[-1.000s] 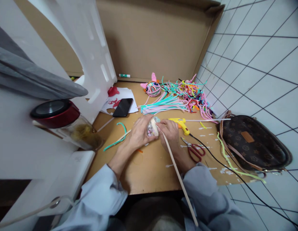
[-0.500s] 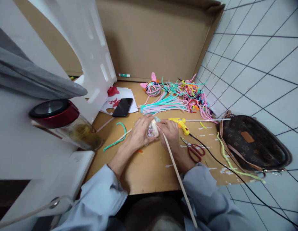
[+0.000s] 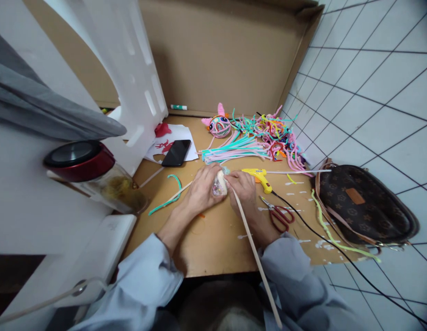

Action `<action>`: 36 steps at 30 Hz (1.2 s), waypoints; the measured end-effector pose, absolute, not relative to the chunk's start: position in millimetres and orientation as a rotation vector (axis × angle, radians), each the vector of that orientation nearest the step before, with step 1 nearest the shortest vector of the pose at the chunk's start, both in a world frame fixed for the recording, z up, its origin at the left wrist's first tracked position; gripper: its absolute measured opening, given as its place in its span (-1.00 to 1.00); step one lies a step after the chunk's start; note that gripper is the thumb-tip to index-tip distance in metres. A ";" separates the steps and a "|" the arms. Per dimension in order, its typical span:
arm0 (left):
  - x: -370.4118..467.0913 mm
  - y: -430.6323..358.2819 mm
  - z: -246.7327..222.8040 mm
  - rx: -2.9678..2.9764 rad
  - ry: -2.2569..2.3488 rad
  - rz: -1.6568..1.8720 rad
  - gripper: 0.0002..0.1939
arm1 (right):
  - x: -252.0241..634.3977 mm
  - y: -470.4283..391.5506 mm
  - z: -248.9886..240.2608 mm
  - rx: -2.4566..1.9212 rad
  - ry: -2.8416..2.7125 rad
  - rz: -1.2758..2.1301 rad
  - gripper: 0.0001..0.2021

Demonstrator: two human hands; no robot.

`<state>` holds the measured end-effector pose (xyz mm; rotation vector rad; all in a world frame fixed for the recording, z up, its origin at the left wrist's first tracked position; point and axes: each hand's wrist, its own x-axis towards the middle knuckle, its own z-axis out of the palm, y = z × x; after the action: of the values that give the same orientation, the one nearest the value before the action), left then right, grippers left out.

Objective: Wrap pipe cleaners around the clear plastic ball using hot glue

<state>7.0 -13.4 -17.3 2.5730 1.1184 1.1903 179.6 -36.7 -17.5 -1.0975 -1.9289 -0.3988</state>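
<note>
My left hand [image 3: 202,187] is wrapped round a small clear ball [image 3: 218,185] with coloured bits inside and a pale strip across it. Pressed to the ball's right side, my right hand [image 3: 243,186] pinches a long cream pipe cleaner [image 3: 252,243], whose free end hangs toward my lap. Just right of that hand lies a yellow glue gun [image 3: 259,177] with a black cord. Red-handled scissors [image 3: 280,217] rest below it. Left of my left hand is a curved teal pipe cleaner [image 3: 179,186].
Behind my hands are bundled pink and teal pipe cleaners [image 3: 237,151], a tangled heap [image 3: 275,131] and a decorated ball [image 3: 220,126]. A phone [image 3: 176,153] lies on paper. A bottle [image 3: 113,184] stands left, a brown bag [image 3: 365,202] right.
</note>
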 end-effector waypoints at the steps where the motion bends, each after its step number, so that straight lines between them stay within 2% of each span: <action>1: 6.8 -13.1 -17.8 2.580 1.114 1.201 -0.29 | 179.4 -37.0 -17.3 -1.087 -1.927 -0.398 -0.75; 14: 5.7 -12.4 -15.2 2.502 1.048 1.199 -0.26 | 179.7 -34.2 -22.6 -1.083 -1.891 -0.400 -0.72; 25: 1.3 -12.5 -12.6 2.430 0.959 1.084 -0.18 | 180.1 -38.5 -12.1 -1.031 -1.890 -0.433 -0.79; 31: 1.1 -12.4 -14.3 2.417 1.003 1.006 -0.05 | 180.5 -37.1 -10.4 -1.001 -1.865 -0.499 -0.79; 36: 3.1 -13.7 -13.2 2.463 0.979 1.069 -0.14 | 180.4 -39.2 -10.7 -1.060 -1.882 -0.444 -0.79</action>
<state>3.1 -13.7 -13.2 2.4625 0.9789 1.0687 180.4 -39.2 -10.7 -1.0605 -1.8825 -0.4445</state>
